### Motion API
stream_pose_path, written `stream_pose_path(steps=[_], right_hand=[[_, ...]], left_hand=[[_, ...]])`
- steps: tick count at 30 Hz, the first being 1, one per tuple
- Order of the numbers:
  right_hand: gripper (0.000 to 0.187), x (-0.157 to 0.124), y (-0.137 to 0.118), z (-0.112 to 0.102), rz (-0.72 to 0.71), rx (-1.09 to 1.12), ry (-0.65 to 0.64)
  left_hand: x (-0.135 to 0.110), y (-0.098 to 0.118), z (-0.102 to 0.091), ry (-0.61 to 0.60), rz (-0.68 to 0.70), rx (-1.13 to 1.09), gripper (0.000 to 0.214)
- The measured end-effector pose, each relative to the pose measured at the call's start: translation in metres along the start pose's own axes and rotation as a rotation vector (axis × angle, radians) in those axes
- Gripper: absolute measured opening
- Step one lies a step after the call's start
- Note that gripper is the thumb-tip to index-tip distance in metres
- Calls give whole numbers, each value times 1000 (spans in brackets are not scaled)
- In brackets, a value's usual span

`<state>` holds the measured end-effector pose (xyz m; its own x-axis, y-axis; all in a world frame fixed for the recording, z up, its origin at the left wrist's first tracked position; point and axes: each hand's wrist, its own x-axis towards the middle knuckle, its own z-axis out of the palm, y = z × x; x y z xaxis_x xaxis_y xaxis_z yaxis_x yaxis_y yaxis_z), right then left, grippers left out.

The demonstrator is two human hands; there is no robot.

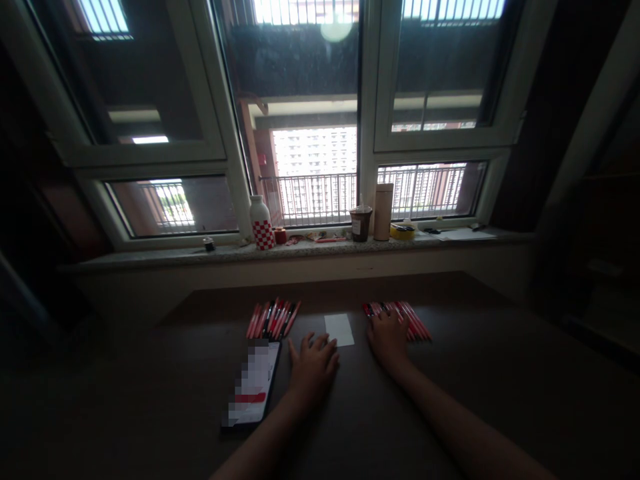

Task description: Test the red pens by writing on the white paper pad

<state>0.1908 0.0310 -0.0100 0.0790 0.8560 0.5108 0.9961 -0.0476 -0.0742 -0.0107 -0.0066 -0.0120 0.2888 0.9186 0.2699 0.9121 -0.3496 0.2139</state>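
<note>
A row of slim red pens, a few with dark caps, lies fanned on the dark tabletop, just right of a small white card. The right hand rests on the row's left end with its fingers bent over the pens; whether it grips one cannot be told. The left hand lies flat, palm down, fingers spread, holding nothing, its fingertips just short of the card. Beside it lies a phone with a blurred screen, and beyond that a second fan of pens. Any print on the pens is too small to read.
</note>
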Motion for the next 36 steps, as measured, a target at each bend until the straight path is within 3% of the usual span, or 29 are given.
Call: stream_pose_path(steps=[9, 16, 20, 25, 36], right_hand=[[18, 0, 0, 4, -47, 88, 65], [26, -5, -10, 3, -391, 472, 29], [22, -10, -14, 4, -522, 518, -52], [17, -11, -15, 5, -563, 508, -116], [21, -11, -16, 4, -597, 535, -105]], left_hand=[[0, 4, -3, 42, -32, 12, 38], [-2, 3, -2, 78, -57, 41, 35], [-2, 3, -1, 95, -61, 48, 34], [-2, 3, -1, 106, -63, 58, 33], [4, 4, -2, 182, -149, 193, 40]])
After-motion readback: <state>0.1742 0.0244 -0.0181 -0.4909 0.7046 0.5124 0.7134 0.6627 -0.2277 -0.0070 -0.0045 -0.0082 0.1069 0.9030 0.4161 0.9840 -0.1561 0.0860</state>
